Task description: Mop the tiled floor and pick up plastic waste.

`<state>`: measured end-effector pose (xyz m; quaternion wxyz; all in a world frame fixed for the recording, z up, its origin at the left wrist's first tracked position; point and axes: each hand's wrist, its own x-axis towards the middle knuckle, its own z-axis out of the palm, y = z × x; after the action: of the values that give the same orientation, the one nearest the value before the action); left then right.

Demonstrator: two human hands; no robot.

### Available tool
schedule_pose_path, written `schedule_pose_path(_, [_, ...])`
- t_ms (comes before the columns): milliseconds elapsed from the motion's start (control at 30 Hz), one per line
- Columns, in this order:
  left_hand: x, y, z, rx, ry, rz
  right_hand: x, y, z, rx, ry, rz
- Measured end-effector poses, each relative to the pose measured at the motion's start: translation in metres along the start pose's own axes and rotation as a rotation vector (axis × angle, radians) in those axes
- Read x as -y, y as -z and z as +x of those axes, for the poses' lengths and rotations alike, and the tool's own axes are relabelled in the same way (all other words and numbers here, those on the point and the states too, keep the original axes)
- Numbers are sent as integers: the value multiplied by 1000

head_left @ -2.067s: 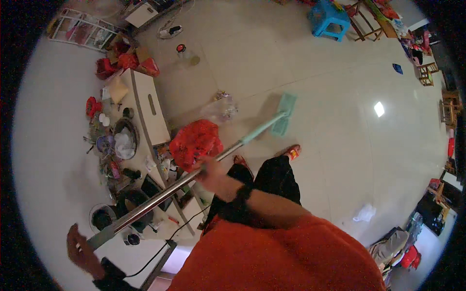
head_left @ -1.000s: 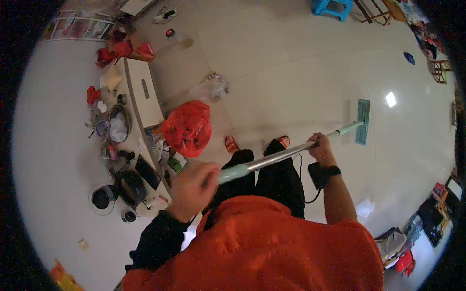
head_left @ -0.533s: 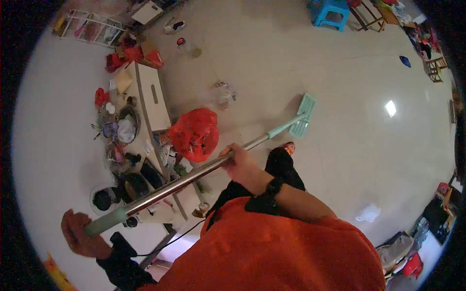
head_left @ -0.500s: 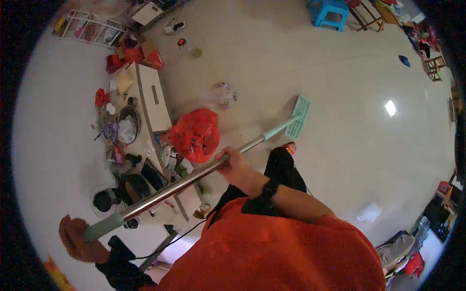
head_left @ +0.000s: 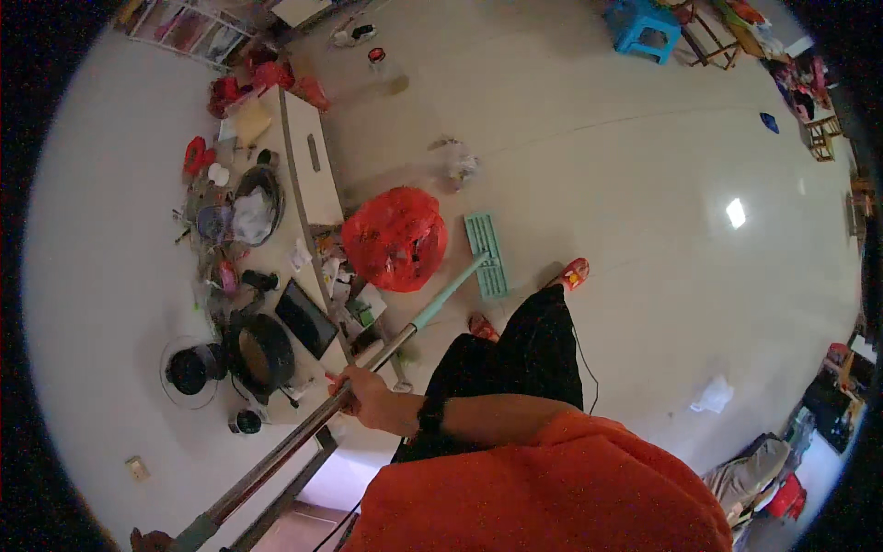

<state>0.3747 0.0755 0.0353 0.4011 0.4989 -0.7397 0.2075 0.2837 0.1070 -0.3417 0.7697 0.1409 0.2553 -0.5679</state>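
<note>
The lower edge is cutting off most of my left hand (head_left: pixel 152 540), which is showing dimly beside the upper end of the mop (head_left: pixel 397 343); I am not able to tell whether it is closing there. My orange top (head_left: pixel 552 483) is filling the lower middle, and the underside of the mop head (head_left: pixel 487 257) is facing away from view. My right hand (head_left: pixel 366 402) is wrapping its fingers around the pole partway along.

The mop is slanting from lower left toward the center: a silvery pole with pale green sections at both ends, leading to a grooved, rectangular, pale green head on the floor (head_left: pixel 625 202).

A bulging red bag (head_left: pixel 395 239) is standing just left of the head, crowding that side; its contents are not showing clearly. A clear bag (head_left: pixel 461 166) is lying beyond it. My slippers (head_left: pixel 575 272) are resting near the head, to its right and below. Along the left, a cabinet (head_left: pixel 317 179) is bearing clutter, including a black pot (head_left: pixel 261 357).
</note>
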Motion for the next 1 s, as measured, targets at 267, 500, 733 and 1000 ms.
schedule_pose_path(267, [92,6,-39,136,193,-50,-5,3,26,-94,-278,383])
schedule_pose_path(500, [74,-29,-13,143,-31,197,24,6,25,-69,-154,454])
schedule_pose_path(733, [-1,-53,13,147,95,-405,81,29,11,43,93,194])
schedule_pose_path(1000, [-143,-139,4,198,205,-596,157,149,32,130,712,-466])
